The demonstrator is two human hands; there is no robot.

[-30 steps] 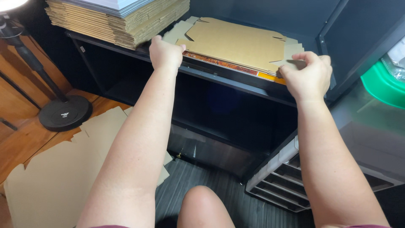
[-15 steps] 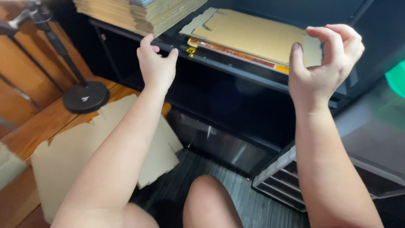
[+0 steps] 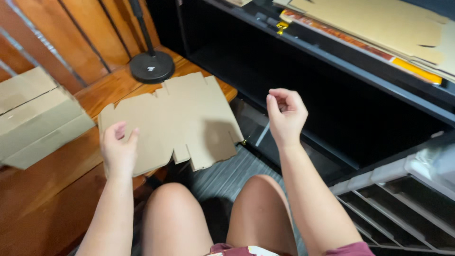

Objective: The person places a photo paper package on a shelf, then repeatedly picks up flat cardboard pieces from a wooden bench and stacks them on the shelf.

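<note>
A flat, unfolded cardboard box blank [image 3: 180, 118] lies on the wooden platform [image 3: 52, 189] to my left, its near flaps hanging over the edge. My left hand [image 3: 117, 149] hovers over the blank's near left corner with fingers spread, holding nothing. My right hand [image 3: 286, 115] is raised in front of the dark shelf unit [image 3: 341, 71], fingers loosely curled and empty. More flat cardboard blanks [image 3: 393, 23] lie on the shelf top at the upper right.
A closed cardboard box [image 3: 35, 118] sits at the far left on the wood. A black round stand base [image 3: 152, 66] with a pole stands behind the blank. A grey drawer unit [image 3: 403, 204] is at the lower right. My knees [image 3: 213, 208] are below.
Both hands have come off the cardboard on the shelf and dropped down. The view has swung down and left, and my left hand has moved over the blank on the platform.
</note>
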